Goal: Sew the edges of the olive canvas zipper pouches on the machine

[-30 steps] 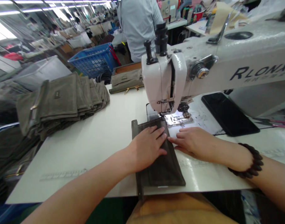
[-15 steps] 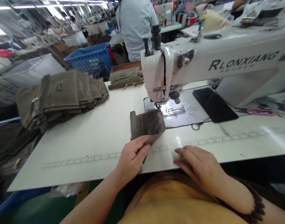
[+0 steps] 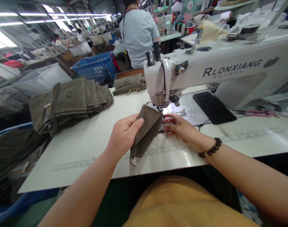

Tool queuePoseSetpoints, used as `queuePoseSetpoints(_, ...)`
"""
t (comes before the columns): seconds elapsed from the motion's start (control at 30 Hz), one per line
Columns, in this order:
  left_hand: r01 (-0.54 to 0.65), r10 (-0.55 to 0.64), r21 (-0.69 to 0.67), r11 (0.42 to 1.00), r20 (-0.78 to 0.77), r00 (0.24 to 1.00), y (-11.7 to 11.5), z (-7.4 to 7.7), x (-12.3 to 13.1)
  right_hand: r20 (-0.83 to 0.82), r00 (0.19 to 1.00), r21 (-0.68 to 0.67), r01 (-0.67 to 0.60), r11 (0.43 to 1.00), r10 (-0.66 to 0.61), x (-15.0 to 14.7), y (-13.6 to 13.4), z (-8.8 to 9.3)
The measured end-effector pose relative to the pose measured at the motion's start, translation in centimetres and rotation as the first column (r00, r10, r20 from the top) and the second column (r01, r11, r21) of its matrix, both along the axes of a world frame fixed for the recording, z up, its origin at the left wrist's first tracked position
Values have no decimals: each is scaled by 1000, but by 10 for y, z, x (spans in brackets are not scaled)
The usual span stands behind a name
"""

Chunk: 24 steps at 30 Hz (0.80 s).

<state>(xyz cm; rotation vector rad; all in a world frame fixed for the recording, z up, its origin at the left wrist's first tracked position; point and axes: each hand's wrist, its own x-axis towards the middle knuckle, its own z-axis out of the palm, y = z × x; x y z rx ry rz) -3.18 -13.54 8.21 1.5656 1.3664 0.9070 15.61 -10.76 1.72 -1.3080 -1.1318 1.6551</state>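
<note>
Olive fabric pouch [image 3: 147, 130] between both hands [image 3: 123, 134] [image 3: 181, 128]

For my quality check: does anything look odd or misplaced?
A loose thread apparently hangs from the lower end of the brown pouch, looking untrimmed; a phone, no sewing tool, lies beside the sewing machine.

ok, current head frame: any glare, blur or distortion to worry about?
Head view: upper-left window blown out; head view: glare spot on the white table near its front edge; head view: far left smeared and stretched; head view: lettering on the sewing machine legible, olive-brown pouch in the left hand reasonably sharp, its lower panel darker.
</note>
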Motion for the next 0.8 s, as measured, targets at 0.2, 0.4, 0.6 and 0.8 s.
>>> queuePoseSetpoints(0.2, 39, -38, 31, 999, -23, 999, 26, 19, 6, -68, 989, -144, -136, 980, 128, -10, 6, 11)
queuePoseSetpoints(0.4, 37, -36, -20, 999, 50, 998, 43, 24, 7, -25, 995, -40, -95, 995, 94, -8, -14, 15)
queuePoseSetpoints(0.6, 33, -26, -82, 996, 82, 996, 52, 33, 11, -519, 841, -397, -393, 829, 151, -16, -69, 19)
queuePoseSetpoints(0.8, 29, -27, -64, 998, 37, 999, 53, 33, 10, -706, 698, -485, -350, 801, -122, -46, -91, 9)
